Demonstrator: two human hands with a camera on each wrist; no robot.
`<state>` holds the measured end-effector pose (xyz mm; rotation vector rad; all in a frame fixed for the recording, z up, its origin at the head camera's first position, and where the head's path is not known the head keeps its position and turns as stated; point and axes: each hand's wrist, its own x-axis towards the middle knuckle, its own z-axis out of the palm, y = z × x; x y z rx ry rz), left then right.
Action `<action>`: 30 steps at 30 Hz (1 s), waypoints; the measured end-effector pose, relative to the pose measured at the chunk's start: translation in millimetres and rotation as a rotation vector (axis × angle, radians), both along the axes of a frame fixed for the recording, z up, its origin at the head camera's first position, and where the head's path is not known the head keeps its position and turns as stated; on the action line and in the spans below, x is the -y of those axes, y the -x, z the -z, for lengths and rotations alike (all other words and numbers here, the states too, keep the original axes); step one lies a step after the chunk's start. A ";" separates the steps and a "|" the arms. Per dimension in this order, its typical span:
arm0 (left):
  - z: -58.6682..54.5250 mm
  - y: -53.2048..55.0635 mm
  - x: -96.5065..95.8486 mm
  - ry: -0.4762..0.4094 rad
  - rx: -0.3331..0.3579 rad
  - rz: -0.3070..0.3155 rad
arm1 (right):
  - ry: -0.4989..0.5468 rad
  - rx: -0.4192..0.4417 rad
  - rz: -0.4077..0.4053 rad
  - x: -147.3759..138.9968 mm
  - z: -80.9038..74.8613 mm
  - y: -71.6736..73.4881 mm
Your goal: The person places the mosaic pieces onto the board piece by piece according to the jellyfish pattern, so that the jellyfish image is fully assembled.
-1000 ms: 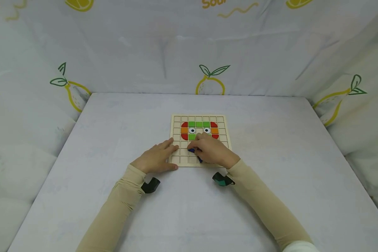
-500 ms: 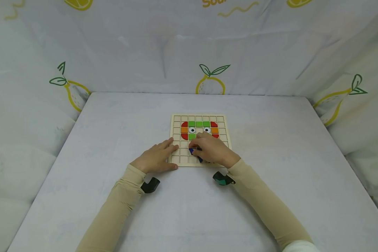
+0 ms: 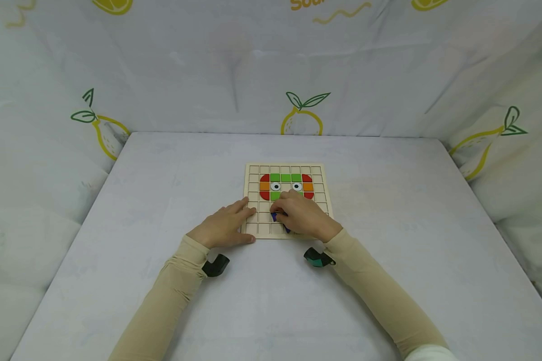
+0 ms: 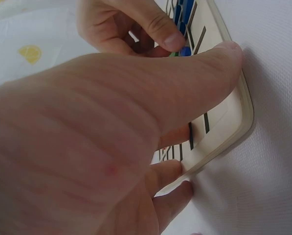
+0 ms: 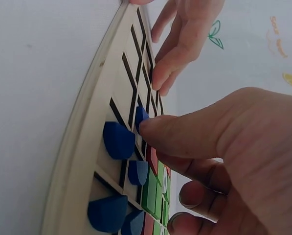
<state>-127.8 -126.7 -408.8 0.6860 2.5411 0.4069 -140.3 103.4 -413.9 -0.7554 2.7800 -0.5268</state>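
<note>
A pale wooden grid board (image 3: 255, 229) lies on the table with coloured pieces set in its squares. My left hand (image 3: 223, 225) rests on the board's left edge, fingers spread and thumb at the near corner. Over the board's middle, my right hand (image 3: 304, 213) pinches a small blue piece (image 5: 141, 115) between thumb and forefinger, low at the grid. In the right wrist view, several other blue pieces with a rounded side, such as a blue piece (image 5: 119, 141) by the near edge, sit on the board. The right hand hides part of the lower grid in the head view.
Green tiles (image 3: 285, 178), red corner pieces (image 3: 264, 194), orange tiles (image 3: 308, 186) and two eye tiles (image 3: 275, 186) form a block on the board's upper half. White cloth covers the table (image 3: 388, 210). A lemon-print curtain (image 3: 235, 75) hangs behind.
The blue piece has turned within my right hand's fingers and shows narrower in the head view. My right hand has barely shifted. My left hand stays on the board's edge.
</note>
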 end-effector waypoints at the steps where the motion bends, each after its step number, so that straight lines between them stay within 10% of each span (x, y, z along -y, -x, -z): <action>1: 0.2 -0.2 0.0 -0.001 -0.001 0.001 | 0.002 -0.002 -0.002 -0.1 0.0 0.0; 30: 0.9 -0.7 -1.2 -0.002 0.003 -0.003 | 0.011 0.003 -0.039 -2.2 2.2 2.5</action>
